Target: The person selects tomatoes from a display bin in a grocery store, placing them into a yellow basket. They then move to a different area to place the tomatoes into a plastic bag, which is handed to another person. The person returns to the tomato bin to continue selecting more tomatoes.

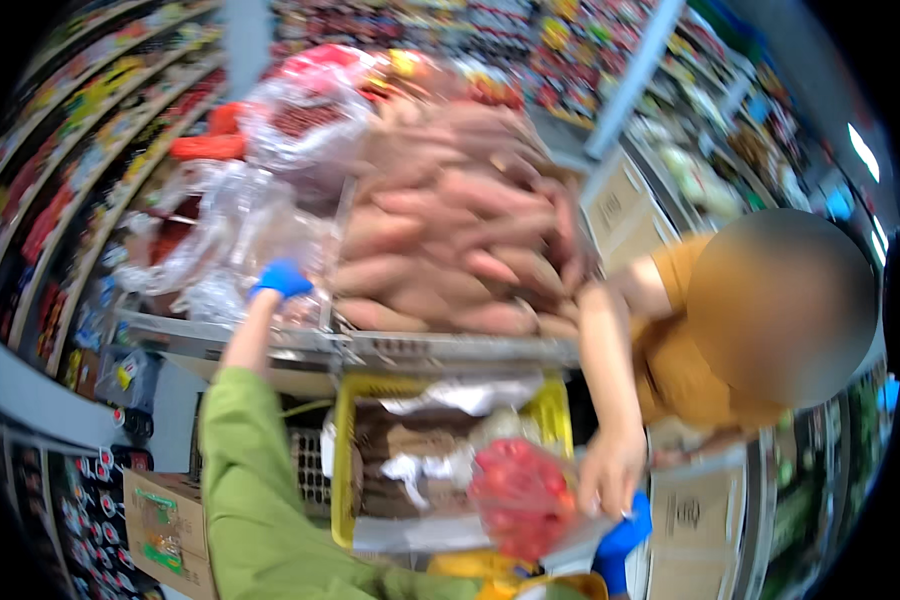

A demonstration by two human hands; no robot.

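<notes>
My left hand, in a blue glove, reaches over the left part of a metal-edged produce stand, at some clear plastic bags. Blur hides its fingers, so a grip cannot be made out. At the lower right, my right hand, also gloved in blue, is at the gathered neck of a clear plastic bag of round red produce. Another person's bare hand meets it at the same spot. The bag hangs above the right side of a yellow plastic crate.
Sweet potatoes are heaped on the stand. A bag of dark red small items lies to their left. A person in an orange-brown top leans in from the right. Cardboard boxes and stocked shelves surround the stand.
</notes>
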